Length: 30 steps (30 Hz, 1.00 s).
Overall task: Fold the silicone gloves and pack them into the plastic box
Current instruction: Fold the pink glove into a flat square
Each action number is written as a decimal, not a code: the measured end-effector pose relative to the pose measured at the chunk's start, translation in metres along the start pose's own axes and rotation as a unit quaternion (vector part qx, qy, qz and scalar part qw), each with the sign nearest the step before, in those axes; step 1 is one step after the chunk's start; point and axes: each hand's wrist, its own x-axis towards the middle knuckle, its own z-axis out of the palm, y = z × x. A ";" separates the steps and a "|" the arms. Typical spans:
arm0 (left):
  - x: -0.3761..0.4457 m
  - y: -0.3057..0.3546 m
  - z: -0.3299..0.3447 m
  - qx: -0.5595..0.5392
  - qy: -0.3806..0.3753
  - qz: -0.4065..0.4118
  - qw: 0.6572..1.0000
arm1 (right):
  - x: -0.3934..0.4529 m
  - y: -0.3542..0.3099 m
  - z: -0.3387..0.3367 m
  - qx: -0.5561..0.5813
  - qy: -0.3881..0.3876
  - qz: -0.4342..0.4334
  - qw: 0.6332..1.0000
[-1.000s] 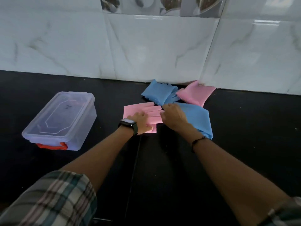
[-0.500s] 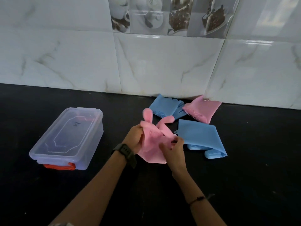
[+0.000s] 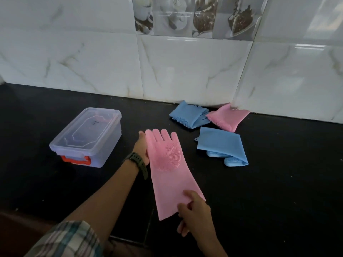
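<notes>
A long pink silicone glove point(image 3: 168, 164) lies stretched out flat on the black counter, fingers pointing away, bristle pad up. My left hand point(image 3: 142, 147) rests against the glove's finger end on its left side. My right hand point(image 3: 193, 208) pinches the cuff end near me. A clear plastic box point(image 3: 87, 138) with its lid on and a red latch stands to the left. Three folded gloves lie behind: a blue glove point(image 3: 187, 114) and a pink glove point(image 3: 227, 115) by the wall, and another blue glove point(image 3: 221, 145) nearer me.
A white marble-tiled wall point(image 3: 185, 71) closes off the back of the black counter point(image 3: 287, 182). The counter's front edge runs near the bottom left, by my checked sleeve point(image 3: 68, 240).
The pink glove was folded on the counter, then lifted and bunched between both hands; now it is pulled out full length and flat. The camera tilted up a little.
</notes>
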 end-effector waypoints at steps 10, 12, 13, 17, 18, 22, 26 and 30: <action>-0.009 0.012 -0.003 0.263 0.010 0.094 0.960 | -0.017 -0.018 -0.013 -0.098 -0.103 -0.046 0.989; -0.007 0.013 -0.004 0.298 0.007 0.086 0.951 | -0.008 -0.021 -0.019 -0.118 -0.053 -0.087 0.988; -0.004 0.013 -0.006 0.300 -0.004 0.083 0.950 | -0.004 -0.023 -0.021 -0.127 -0.028 -0.109 0.986; 0.012 0.017 -0.016 0.314 0.005 0.146 0.938 | 0.021 -0.033 -0.023 -0.162 0.034 -0.154 0.974; 0.015 0.017 -0.017 0.328 0.044 0.167 0.929 | 0.028 -0.035 -0.023 -0.171 0.045 -0.160 0.971; 0.018 0.000 -0.005 0.471 0.152 0.307 0.813 | 0.064 -0.055 -0.025 -0.209 0.092 -0.196 0.954; 0.007 -0.025 0.028 0.658 0.057 0.251 0.708 | 0.124 -0.098 -0.065 -0.259 0.201 -0.218 0.919; 0.002 -0.048 0.018 0.647 -0.013 0.364 0.669 | 0.191 -0.131 -0.144 -0.283 0.327 -0.137 0.891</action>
